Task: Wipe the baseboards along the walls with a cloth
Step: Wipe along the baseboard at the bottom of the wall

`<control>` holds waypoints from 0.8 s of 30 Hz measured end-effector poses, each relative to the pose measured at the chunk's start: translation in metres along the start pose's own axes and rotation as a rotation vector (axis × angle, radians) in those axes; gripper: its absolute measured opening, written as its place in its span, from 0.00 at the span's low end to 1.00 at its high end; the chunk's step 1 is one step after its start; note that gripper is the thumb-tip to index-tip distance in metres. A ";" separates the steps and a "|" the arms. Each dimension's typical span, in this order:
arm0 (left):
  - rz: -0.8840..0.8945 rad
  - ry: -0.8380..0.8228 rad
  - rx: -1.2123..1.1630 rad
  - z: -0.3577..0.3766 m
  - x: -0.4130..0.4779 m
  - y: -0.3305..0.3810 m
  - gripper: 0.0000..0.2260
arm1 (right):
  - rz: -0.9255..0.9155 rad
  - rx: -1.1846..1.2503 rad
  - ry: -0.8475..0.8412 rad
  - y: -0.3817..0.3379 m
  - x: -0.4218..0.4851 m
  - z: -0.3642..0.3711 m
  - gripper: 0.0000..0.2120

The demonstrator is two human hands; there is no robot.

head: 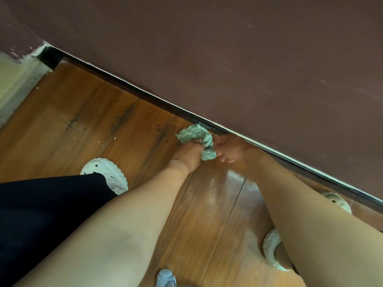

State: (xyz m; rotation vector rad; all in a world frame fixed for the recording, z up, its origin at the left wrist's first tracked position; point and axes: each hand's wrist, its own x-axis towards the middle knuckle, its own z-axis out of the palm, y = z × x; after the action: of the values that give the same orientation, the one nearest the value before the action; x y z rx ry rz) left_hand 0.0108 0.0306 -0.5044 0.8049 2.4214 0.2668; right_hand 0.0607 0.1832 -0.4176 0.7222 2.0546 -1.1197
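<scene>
Left forearm [124, 224] nearest; left hand [186, 155] clenches a crumpled pale-green cloth [195, 132] (wavy, ribbed pile) at the dark baseboard [145, 94]. The right hand [231, 149] is at the cloth's end, but its grip is too blurred to tell.

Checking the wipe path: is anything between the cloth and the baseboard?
Nothing visible. The cloth, gripped by the left hand, lies right at the baseboard, its far edge against it. The right hand seems to pinch its other end.

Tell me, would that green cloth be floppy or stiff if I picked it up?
Probably floppy: the cloth bunches and folds where the left hand grips it. Likely light too, since curled fingers alone seem to hold it. Its fuzzy surface probably isn't slippery.
</scene>
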 end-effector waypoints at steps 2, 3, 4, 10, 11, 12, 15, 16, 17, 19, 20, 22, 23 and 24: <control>-0.138 0.089 -0.118 -0.012 0.001 -0.004 0.15 | -0.014 0.014 0.001 0.000 -0.001 -0.001 0.06; -0.229 0.139 -0.194 -0.018 0.004 -0.008 0.14 | -0.015 0.030 0.009 0.001 -0.001 -0.003 0.06; -0.334 0.190 -0.300 -0.024 0.009 -0.014 0.13 | -0.011 0.046 0.017 0.002 -0.002 -0.005 0.07; -0.719 0.443 -1.202 -0.061 0.036 -0.026 0.21 | 0.020 0.021 0.014 0.010 -0.004 -0.007 0.08; -0.688 0.468 -1.269 -0.065 0.038 -0.022 0.20 | 0.014 0.018 0.018 0.010 -0.003 -0.006 0.08; -0.664 0.469 -1.281 -0.069 0.040 -0.016 0.19 | 0.008 0.016 0.022 0.009 -0.003 -0.005 0.09; -0.566 0.420 -1.205 -0.062 0.047 -0.002 0.18 | 0.007 0.031 0.043 0.009 0.000 -0.006 0.09; -0.519 0.390 -1.138 -0.057 0.047 0.002 0.17 | 0.008 0.036 0.051 0.009 0.001 -0.006 0.08; -0.468 0.346 -1.073 -0.051 0.047 0.006 0.16 | 0.008 0.039 0.057 0.009 0.001 -0.007 0.09; -0.381 0.272 -0.984 -0.043 0.044 0.015 0.12 | 0.011 0.038 0.059 0.009 0.002 -0.007 0.10; -0.370 0.251 -0.983 -0.044 0.042 0.019 0.09 | 0.013 0.040 0.054 0.008 0.002 -0.006 0.10; -0.392 0.294 -0.979 -0.047 0.043 0.016 0.09 | 0.012 0.039 0.042 0.007 0.002 -0.005 0.11; -0.440 0.335 -1.009 -0.049 0.046 0.012 0.11 | 0.008 0.036 0.042 0.007 0.002 -0.005 0.11; -0.517 0.379 -1.086 -0.052 0.050 0.005 0.15 | 0.002 0.038 0.045 0.007 0.002 -0.007 0.11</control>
State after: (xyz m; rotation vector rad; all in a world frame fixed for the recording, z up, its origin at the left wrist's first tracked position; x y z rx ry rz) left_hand -0.0493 0.0641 -0.4831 -0.3755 2.1916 1.4320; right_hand 0.0624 0.1928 -0.4202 0.7749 2.0747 -1.1531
